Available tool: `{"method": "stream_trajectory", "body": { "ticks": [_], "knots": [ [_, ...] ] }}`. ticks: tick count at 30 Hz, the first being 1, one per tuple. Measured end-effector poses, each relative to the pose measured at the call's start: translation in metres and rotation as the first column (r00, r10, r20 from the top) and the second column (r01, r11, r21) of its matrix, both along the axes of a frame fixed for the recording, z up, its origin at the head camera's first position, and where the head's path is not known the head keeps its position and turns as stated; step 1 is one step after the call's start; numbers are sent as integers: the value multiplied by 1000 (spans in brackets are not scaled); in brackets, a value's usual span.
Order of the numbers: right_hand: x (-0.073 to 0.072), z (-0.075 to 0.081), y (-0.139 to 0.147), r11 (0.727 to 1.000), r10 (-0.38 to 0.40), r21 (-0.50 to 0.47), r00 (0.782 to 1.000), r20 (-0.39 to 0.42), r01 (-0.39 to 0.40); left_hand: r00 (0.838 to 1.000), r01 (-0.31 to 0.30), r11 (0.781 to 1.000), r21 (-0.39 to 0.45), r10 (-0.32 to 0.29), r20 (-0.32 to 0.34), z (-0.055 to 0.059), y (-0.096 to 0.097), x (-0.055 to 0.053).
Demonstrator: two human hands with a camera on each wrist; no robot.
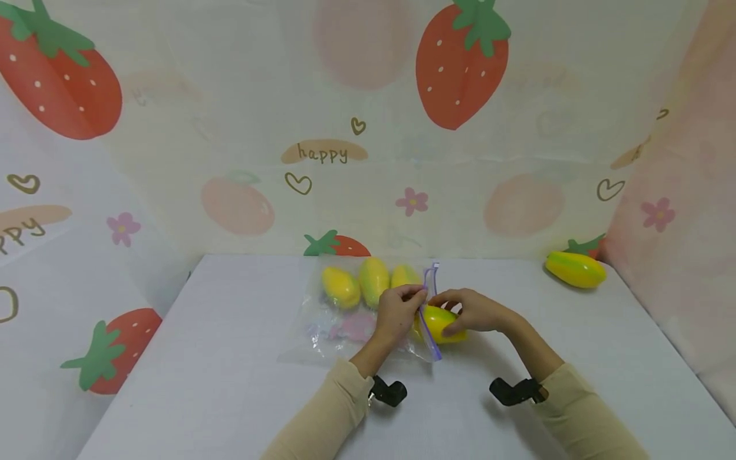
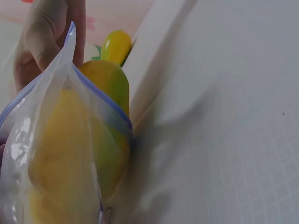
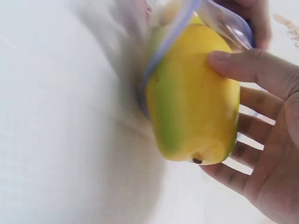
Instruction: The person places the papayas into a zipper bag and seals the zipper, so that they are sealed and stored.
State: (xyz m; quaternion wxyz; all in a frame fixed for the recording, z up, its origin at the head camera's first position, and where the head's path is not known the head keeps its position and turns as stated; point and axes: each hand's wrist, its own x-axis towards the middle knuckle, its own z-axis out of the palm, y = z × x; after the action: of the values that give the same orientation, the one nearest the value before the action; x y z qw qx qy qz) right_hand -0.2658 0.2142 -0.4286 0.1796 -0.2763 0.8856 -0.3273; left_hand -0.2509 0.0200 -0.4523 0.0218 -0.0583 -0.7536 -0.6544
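From where I stood, the left hand pinched the zip bag by its mouth; the right hand gripped a yellow-green papaya partway inside.

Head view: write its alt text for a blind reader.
A person's right hand grips a yellow fruit at the purple-edged mouth of a clear bag, which the left hand holds. Three more yellow fruits show inside; another lies near the table's far right corner.

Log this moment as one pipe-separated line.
left hand: pinches edge of clear bag | right hand: holds yellow-green fruit partway through bag mouth | in bag: three other fruits | outside: lone fruit on table, far right
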Motion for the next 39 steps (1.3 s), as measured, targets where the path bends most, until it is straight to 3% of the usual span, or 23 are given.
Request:
{"method": "stream_trajectory", "body": {
  "ticks": [5,14,21,28,39],
  "knots": [
    [3,-8,-6,999,-36,-33,999,-41,35,1000,6,1000,11,-6,5,-1,-1,1],
    [15,-9,3,974,-200,73,968,-150,213,1000,-12,1000,13,12,8,1,-2,1],
    [17,-16,11,972,-232,-63,969,-78,228,1000,-11,1000,19,11,17,1,-2,2],
    [21,-25,6,949,-249,-209,968,-44,235,1000,0,1000,29,0,16,1,-2,2],
    [24,-34,-13,922,-217,-326,976,17,210,998,-4,1000,9,5,-64,4,-4,0]
  ]
}}
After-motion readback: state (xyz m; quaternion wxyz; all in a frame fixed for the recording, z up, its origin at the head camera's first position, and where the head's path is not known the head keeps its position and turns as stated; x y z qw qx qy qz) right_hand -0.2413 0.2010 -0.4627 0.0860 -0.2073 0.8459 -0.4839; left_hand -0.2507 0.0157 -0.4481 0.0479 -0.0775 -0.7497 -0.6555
